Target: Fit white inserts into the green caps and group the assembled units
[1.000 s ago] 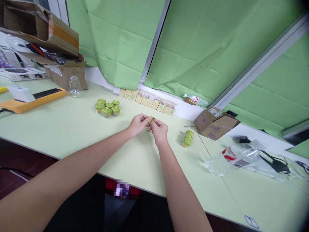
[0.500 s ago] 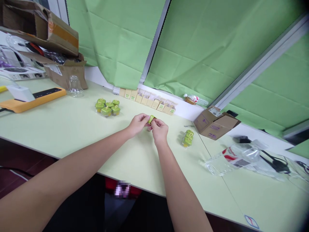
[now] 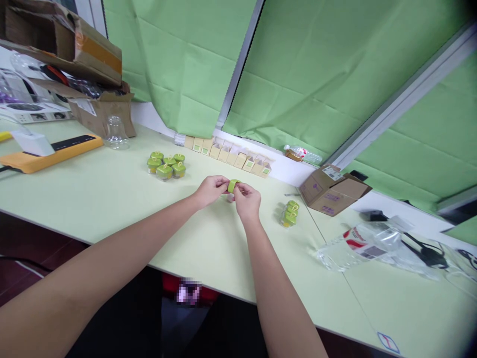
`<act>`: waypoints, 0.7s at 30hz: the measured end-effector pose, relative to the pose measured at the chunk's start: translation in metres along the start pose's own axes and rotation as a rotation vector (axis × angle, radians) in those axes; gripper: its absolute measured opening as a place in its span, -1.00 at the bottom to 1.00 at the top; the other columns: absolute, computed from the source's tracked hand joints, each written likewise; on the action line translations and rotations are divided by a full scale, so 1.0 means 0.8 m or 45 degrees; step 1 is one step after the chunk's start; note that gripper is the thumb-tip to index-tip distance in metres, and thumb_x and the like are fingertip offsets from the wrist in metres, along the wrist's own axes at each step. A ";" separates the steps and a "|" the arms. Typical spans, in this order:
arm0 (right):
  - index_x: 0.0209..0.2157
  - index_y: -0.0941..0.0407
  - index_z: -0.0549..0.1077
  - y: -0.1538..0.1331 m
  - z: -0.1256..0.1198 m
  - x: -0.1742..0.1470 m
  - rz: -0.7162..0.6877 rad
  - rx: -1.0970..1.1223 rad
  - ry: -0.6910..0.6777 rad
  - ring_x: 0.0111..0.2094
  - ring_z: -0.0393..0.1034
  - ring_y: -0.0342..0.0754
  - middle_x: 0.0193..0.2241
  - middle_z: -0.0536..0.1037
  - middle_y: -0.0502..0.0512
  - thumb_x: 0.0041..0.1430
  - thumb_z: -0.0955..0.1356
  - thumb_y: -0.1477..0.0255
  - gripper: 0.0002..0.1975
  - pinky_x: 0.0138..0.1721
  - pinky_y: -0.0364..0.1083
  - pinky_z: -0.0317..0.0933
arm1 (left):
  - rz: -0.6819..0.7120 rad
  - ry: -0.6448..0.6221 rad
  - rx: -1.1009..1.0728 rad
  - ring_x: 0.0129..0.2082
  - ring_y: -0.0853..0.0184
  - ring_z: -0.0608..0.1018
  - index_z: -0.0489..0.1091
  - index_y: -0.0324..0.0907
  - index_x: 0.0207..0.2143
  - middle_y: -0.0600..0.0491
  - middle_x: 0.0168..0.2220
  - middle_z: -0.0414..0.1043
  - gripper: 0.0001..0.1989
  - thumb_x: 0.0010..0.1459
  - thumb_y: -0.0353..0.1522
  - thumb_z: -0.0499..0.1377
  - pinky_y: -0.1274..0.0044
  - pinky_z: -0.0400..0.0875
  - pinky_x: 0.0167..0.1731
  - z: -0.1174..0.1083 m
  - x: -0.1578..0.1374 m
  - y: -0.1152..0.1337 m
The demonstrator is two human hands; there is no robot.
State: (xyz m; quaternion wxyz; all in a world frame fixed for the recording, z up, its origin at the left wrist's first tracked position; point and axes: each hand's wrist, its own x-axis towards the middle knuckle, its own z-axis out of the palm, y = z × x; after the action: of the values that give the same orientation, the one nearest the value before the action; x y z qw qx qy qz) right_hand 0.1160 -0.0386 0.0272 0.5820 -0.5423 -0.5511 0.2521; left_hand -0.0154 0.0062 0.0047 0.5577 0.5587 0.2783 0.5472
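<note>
My left hand (image 3: 213, 190) and my right hand (image 3: 247, 199) meet above the middle of the table. Between them is a small green lid (image 3: 233, 185), its side turned toward me. The left fingers pinch its left edge; the right thumb and fingers close on its right side. Something pale shows just under the lid, partly hidden by the fingers. To the left stands a group of several small clear containers with green lids and loop handles (image 3: 164, 171). A smaller cluster of the same green-lidded containers (image 3: 289, 214) stands to the right.
A row of small cardboard boxes (image 3: 231, 156) lines the back wall. An open carton (image 3: 331, 191) and a large plastic bottle (image 3: 357, 244) lie on the right. On the left are a yellow power strip (image 3: 74, 149), a clear plastic dome (image 3: 116, 134) and stacked cartons (image 3: 97, 54).
The green lid has turned in my fingers, so more of its side shows. My left hand has shifted slightly left. Both container groups have stayed put.
</note>
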 end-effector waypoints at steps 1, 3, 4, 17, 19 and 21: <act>-0.33 0.17 0.59 -0.001 -0.001 0.000 -0.008 -0.017 -0.008 -0.58 0.39 -0.10 -0.44 0.60 0.08 -0.02 0.36 0.27 -0.71 -0.51 -0.12 0.28 | 0.017 -0.013 0.024 -0.32 0.36 0.58 0.48 -0.28 -0.32 0.04 -0.36 0.53 -0.81 0.01 -0.36 0.31 0.35 0.53 -0.10 -0.001 0.000 -0.001; -0.32 0.16 0.60 -0.001 -0.003 -0.001 -0.022 -0.066 -0.026 -0.57 0.40 -0.09 -0.43 0.61 0.08 0.00 0.36 0.27 -0.71 -0.50 -0.12 0.28 | 0.054 -0.043 0.077 -0.34 0.37 0.57 0.46 -0.27 -0.33 0.05 -0.35 0.52 -0.83 0.01 -0.36 0.28 0.39 0.54 -0.15 -0.003 0.000 -0.002; -0.31 0.15 0.61 -0.001 -0.003 -0.001 -0.031 -0.098 -0.037 -0.56 0.40 -0.09 -0.42 0.61 0.07 0.02 0.35 0.27 -0.71 -0.49 -0.12 0.28 | 0.073 -0.059 0.107 -0.34 0.37 0.57 0.45 -0.26 -0.33 0.06 -0.35 0.51 -0.84 0.02 -0.36 0.27 0.40 0.54 -0.17 -0.004 0.000 -0.003; -0.23 0.04 0.60 0.005 -0.009 0.000 -0.378 -0.384 -0.127 -0.45 0.38 -0.09 -0.37 0.54 0.06 0.25 0.24 0.27 -0.68 -0.31 -0.11 0.26 | 0.137 -0.058 0.479 -0.40 0.39 0.49 0.39 -0.20 -0.34 0.07 -0.39 0.45 -0.89 0.09 -0.35 0.14 0.53 0.50 -0.40 -0.009 -0.003 0.000; -0.23 0.03 0.59 0.002 -0.011 -0.001 -0.393 -0.420 -0.160 -0.46 0.39 -0.09 -0.37 0.55 0.05 0.25 0.23 0.30 -0.70 -0.32 -0.11 0.25 | 0.134 -0.053 0.479 -0.39 0.38 0.49 0.39 -0.20 -0.34 0.07 -0.39 0.45 -0.89 0.08 -0.35 0.13 0.53 0.50 -0.40 -0.010 -0.002 0.000; -0.23 0.02 0.58 0.000 -0.011 -0.001 -0.364 -0.433 -0.168 -0.50 0.39 -0.11 -0.36 0.58 0.03 0.23 0.25 0.32 -0.73 -0.34 -0.11 0.25 | 0.155 -0.056 0.505 -0.38 0.38 0.49 0.39 -0.19 -0.34 0.07 -0.39 0.44 -0.90 0.08 -0.37 0.13 0.55 0.48 -0.40 -0.011 -0.001 -0.001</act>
State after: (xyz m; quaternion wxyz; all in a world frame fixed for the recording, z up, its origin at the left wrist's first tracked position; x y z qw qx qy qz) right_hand 0.1237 -0.0422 0.0285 0.4745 -0.5314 -0.6938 0.1055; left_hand -0.0235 0.0082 0.0020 0.4087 0.6850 0.3341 0.5021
